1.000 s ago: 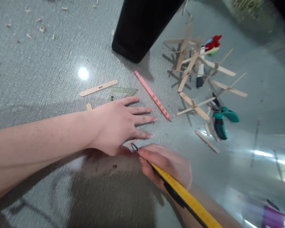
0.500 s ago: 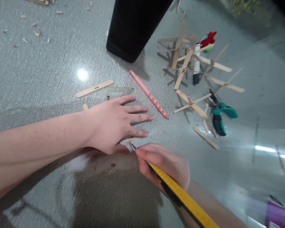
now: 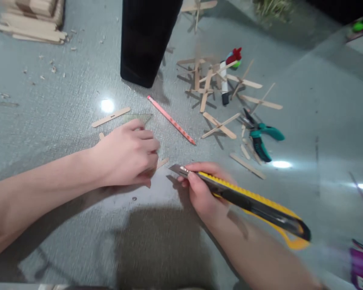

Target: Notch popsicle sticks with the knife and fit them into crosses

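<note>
Head view: left hand (image 3: 127, 153) curls, its hold hidden; right hand (image 3: 204, 189) grasps a yellow cutter (image 3: 254, 203). Between them, a wooden stick (image 3: 163, 162) pokes right from under the left hand; should it slip, the bare blade (image 3: 175, 168) could nick that hand.

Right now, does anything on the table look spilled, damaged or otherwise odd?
Two small things. Wood chips lie scattered on the table at upper left, loose litter near the stacked sticks. Below the left hand, a dark spot breaks the plain grey; whether stain or hole, I can't tell. Nothing else stands out.
</note>
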### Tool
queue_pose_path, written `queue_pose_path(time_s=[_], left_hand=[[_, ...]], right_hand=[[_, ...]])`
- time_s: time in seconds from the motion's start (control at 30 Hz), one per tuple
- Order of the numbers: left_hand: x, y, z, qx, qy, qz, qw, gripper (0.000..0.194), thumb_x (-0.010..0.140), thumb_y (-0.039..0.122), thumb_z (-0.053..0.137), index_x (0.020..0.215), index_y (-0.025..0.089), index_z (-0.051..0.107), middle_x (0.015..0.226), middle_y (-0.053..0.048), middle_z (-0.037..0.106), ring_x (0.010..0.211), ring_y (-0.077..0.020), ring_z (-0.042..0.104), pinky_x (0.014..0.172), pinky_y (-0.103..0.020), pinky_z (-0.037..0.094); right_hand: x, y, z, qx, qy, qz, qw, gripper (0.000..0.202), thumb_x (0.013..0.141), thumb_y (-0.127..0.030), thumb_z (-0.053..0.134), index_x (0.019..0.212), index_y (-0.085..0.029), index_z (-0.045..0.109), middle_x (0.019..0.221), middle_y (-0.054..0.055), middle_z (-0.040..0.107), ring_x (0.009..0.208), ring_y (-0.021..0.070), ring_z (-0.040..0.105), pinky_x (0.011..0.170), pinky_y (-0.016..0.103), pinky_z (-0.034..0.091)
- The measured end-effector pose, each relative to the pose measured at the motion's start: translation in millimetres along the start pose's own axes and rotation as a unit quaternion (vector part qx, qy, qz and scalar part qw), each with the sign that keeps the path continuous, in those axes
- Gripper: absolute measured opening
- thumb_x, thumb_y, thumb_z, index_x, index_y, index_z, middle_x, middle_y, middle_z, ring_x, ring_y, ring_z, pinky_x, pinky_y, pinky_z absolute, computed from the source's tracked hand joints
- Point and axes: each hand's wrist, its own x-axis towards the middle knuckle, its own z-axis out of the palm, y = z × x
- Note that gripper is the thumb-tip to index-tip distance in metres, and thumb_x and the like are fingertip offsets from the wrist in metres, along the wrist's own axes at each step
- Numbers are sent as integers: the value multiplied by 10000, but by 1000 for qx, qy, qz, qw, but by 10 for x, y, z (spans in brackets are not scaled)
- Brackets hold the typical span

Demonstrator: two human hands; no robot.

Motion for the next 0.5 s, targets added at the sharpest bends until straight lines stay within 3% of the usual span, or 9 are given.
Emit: queue_pose_path(time_s=[0.13,0.23,0.37,0.5], left_hand=[[-95,208,-107,23,-43,-98,994,353,834,539,699,761,195,723,752,-21,648,688,-192,604,692,-354,465],[-232,391,-51,50,-24,-133,990,190,935,262,580,845,189,730,792,-36,651,681,-182,594,596,-311,426],[-377,543,118,136,47,-103,984,186,909,152,541,914,127,726,793,-66,654,660,-183,587,564,-306,441],[-388,536,207,219,95,-63,969,192,901,100,523,884,105,714,712,-43,630,606,-188,582,516,-317,431]], right_hand=[[20,41,48,88,30,30,995,67,886,-286,658,887,-238,705,739,-11,710,592,138,697,511,238,559],[24,51,67,92,18,23,995,69,888,-293,662,900,-243,709,719,-21,704,608,134,695,543,239,562],[-3,27,59,69,-23,3,997,57,900,-276,666,933,-273,712,752,-42,719,644,113,704,603,221,563],[-15,-2,48,33,-36,-20,999,67,894,-285,674,944,-290,718,807,-43,728,678,115,710,645,236,561]])
